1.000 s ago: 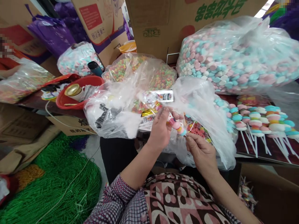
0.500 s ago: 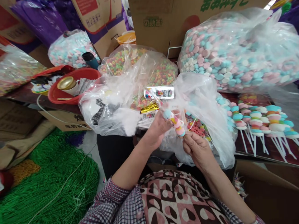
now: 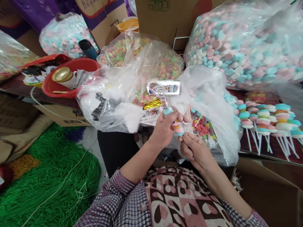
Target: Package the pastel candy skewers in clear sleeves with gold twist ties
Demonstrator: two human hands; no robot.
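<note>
Pinching a stacked skewer of pink, white and blue candy discs (image 3: 177,126), the left hand (image 3: 164,129) steadies the pieces while the right hand (image 3: 193,149) grips its lower end; both sets of fingers are closed on it, above the crumpled clear plastic bag (image 3: 208,94) on the tabletop (image 3: 272,148).

I see a dark table (image 3: 272,151) carrying finished candy skewers (image 3: 265,121) right of the open clear bag (image 3: 208,104), a red basin (image 3: 71,78) far left of it.
</note>
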